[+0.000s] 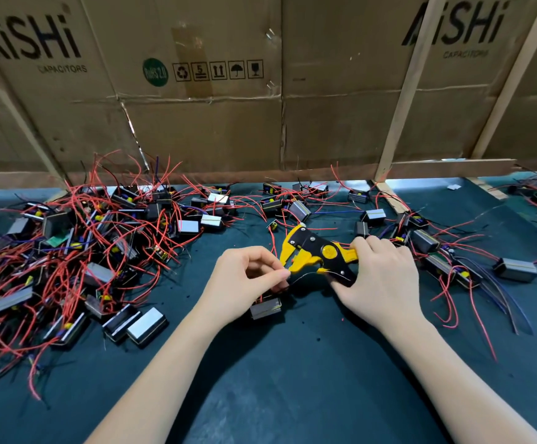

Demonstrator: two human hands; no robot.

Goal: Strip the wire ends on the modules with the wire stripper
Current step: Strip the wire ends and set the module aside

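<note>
— Centre of the bench: thin wire (305, 276) pinched at the tips of the left hand (248, 283), fed toward the mouth of the yellow-and-black wire stripper (320, 255). Hanging just under that hand, near side: the module (265, 308) itself, a small black block with a pale top.

— And the right hand (379, 277)?

— Wrapped round the stripper's handles, fingers curled; how far squeezed, impossible to tell. Tool head pointing left and far.

— Handling?

— Probably light and limp, that wire: bends under its own length, slips if held loosely. Best pinched close to the free end, as here, so as to steer it into the notch. Module likely rigid and light enough to dangle, though a hard tug could strain the joint where wire meets block.

— Round about?

— Far left, a tangled heap of modules (84, 251) with red leads; far right, a looser scatter (437, 248). Dark green mat (293, 379) beneath. Behind, a wall of flattened cardboard cartons (196, 107) braced with wooden battens (408, 88).
</note>
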